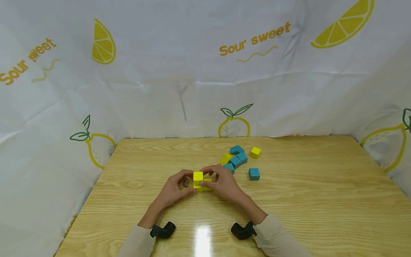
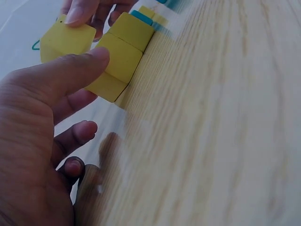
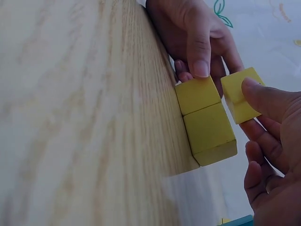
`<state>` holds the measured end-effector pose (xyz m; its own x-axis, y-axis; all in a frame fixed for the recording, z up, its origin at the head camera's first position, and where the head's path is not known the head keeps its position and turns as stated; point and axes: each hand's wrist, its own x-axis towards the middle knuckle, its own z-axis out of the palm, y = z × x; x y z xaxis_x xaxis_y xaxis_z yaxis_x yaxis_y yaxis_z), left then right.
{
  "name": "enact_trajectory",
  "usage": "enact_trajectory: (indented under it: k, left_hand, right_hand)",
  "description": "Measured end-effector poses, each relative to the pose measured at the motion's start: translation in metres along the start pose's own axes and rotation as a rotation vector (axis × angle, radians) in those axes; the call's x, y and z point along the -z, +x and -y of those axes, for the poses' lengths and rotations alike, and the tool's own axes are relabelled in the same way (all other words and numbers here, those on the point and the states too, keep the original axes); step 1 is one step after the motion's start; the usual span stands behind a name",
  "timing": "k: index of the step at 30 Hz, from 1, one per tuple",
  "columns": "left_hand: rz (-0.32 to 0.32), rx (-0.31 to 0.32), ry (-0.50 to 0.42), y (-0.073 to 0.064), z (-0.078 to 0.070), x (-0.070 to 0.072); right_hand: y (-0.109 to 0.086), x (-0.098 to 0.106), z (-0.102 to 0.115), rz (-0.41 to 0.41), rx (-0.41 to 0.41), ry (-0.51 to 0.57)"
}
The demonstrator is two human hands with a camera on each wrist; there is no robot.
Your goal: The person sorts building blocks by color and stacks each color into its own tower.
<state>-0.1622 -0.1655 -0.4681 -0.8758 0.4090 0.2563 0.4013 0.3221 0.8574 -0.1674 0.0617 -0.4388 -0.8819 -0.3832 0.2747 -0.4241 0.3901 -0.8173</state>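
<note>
Two yellow blocks sit side by side on the wooden table, the left block [image 3: 197,96] touching the right block [image 3: 209,129]. My left hand [image 1: 172,189] steadies the left one, thumb on its near face and fingers behind. Just over that block, a yellow cube [image 1: 198,176] is pinched between the thumb and fingers of my right hand [image 1: 227,184]. In the right wrist view a narrow gap shows between this cube and the blocks below. The left hand's other fingers curl loosely beside the block in the left wrist view.
Beyond my right hand lies a loose group of blue blocks [image 1: 236,161] with a yellow piece [image 1: 226,159] among them. A blue cube [image 1: 254,174] and a yellow cube [image 1: 255,152] stand apart to the right. A white lemon-print cloth [image 1: 160,107] hangs behind the table [image 1: 305,196].
</note>
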Motion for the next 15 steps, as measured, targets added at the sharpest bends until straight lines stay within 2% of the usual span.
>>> enact_trajectory:
  k: [6, 15]
  left_hand:
    - [0.009, 0.002, -0.015, -0.001, -0.033, 0.004]
    - [-0.003, -0.092, -0.035, -0.001, -0.031, 0.004]
  right_hand:
    - [0.0, -0.003, -0.001, 0.0, 0.014, -0.03]
    - [-0.001, -0.005, -0.001, 0.007, 0.014, -0.047]
